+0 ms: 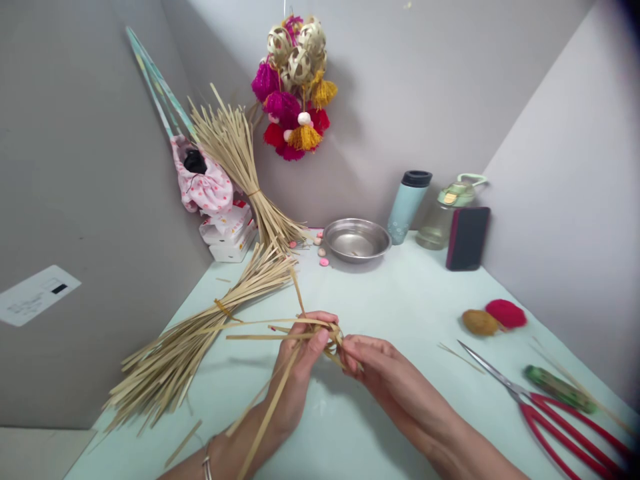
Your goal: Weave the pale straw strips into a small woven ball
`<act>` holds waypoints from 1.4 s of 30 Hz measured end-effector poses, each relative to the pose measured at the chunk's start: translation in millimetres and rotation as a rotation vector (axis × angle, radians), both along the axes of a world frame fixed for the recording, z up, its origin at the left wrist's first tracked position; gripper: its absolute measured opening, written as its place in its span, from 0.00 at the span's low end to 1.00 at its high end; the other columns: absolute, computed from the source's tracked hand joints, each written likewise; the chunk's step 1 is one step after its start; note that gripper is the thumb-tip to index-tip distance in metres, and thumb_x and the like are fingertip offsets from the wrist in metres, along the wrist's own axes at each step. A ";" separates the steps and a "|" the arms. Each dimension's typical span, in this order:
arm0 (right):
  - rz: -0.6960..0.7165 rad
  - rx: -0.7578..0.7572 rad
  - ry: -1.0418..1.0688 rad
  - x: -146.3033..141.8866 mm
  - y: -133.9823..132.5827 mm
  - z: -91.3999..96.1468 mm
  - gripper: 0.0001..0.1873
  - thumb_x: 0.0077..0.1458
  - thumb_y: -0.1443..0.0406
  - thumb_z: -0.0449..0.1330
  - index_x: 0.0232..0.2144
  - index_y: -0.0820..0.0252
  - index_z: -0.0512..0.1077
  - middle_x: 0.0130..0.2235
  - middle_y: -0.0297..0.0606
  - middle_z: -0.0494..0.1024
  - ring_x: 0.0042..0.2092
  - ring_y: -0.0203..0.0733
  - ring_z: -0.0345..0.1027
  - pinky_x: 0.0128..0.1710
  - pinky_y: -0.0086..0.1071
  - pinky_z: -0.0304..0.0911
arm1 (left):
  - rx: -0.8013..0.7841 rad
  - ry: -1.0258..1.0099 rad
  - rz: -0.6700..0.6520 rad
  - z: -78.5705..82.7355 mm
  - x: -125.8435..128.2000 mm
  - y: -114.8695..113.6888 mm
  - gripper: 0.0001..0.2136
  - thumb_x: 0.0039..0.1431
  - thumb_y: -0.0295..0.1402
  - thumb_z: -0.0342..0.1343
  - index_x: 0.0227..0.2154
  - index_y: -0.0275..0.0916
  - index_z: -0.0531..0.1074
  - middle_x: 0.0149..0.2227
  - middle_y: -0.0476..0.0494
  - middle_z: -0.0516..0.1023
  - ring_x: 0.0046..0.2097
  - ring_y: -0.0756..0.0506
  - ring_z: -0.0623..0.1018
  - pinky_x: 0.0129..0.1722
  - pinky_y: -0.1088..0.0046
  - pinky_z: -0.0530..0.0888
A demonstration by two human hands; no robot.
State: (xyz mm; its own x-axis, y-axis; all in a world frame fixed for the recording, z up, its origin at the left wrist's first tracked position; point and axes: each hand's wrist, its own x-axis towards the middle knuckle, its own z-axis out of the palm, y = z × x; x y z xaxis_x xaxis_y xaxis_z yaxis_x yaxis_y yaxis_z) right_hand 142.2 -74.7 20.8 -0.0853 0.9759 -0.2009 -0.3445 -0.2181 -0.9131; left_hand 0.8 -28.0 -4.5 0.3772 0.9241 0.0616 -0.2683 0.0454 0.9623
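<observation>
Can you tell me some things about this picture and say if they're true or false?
The left hand and right hand pinch a small knot of pale straw strips. True.
The red-handled scissors lie inside the round steel bowl. False: they lie on the pale table.
A red woolly pompom sits beside a brown one. True.
The hanging tassels are all blue. False: they are pink, red and yellow.

Dry matt straw strips (280, 337), glossy steel bowl (356, 240), fuzzy yarn pompoms (506, 313), smooth table (400, 300)
</observation>
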 end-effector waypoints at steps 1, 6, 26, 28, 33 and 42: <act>0.004 -0.003 0.001 -0.5 -0.2 0.1 0.18 0.56 0.59 0.60 0.19 0.60 0.66 0.25 0.31 0.61 0.32 0.38 0.51 0.38 0.32 0.51 | 0.004 0.003 0.010 -0.6 0.2 0.2 0.10 0.63 0.39 0.53 0.43 0.41 0.71 0.46 0.44 0.73 0.45 0.46 0.72 0.48 0.69 0.67; -0.025 -0.044 0.028 -1.3 0.4 -2.9 0.15 0.56 0.60 0.60 0.21 0.61 0.69 0.27 0.33 0.64 0.34 0.39 0.54 0.41 0.33 0.53 | 0.007 0.004 0.036 -1.6 0.2 0.2 0.10 0.63 0.39 0.53 0.43 0.42 0.71 0.43 0.45 0.72 0.43 0.47 0.71 0.47 0.70 0.68; 0.039 -0.035 0.020 6.2 1.4 -0.9 0.13 0.54 0.63 0.61 0.20 0.62 0.70 0.25 0.32 0.66 0.33 0.38 0.56 0.40 0.33 0.52 | 0.023 0.014 -0.046 0.6 0.1 -0.2 0.10 0.63 0.39 0.54 0.44 0.42 0.71 0.39 0.47 0.74 0.48 0.47 0.72 0.46 0.74 0.67; 0.039 -0.052 0.028 6.3 2.2 -0.7 0.14 0.54 0.61 0.62 0.20 0.62 0.72 0.26 0.33 0.67 0.34 0.38 0.57 0.42 0.33 0.53 | 0.017 0.016 -0.050 0.8 0.4 -0.8 0.11 0.63 0.39 0.54 0.44 0.42 0.71 0.44 0.45 0.74 0.49 0.46 0.71 0.46 0.73 0.67; 0.000 -0.073 -0.011 3.8 2.5 -0.2 0.17 0.53 0.55 0.64 0.21 0.62 0.72 0.26 0.32 0.67 0.33 0.38 0.57 0.41 0.32 0.54 | -0.012 0.014 -0.059 1.8 0.5 -0.4 0.11 0.62 0.39 0.54 0.44 0.42 0.71 0.44 0.45 0.74 0.46 0.47 0.72 0.45 0.74 0.68; -0.030 -0.051 -0.133 9.4 3.1 1.8 0.15 0.51 0.55 0.65 0.23 0.59 0.72 0.26 0.30 0.66 0.32 0.38 0.55 0.37 0.31 0.52 | -0.022 0.036 0.027 0.8 1.8 2.1 0.11 0.62 0.40 0.55 0.43 0.40 0.71 0.42 0.44 0.74 0.43 0.46 0.73 0.46 0.70 0.68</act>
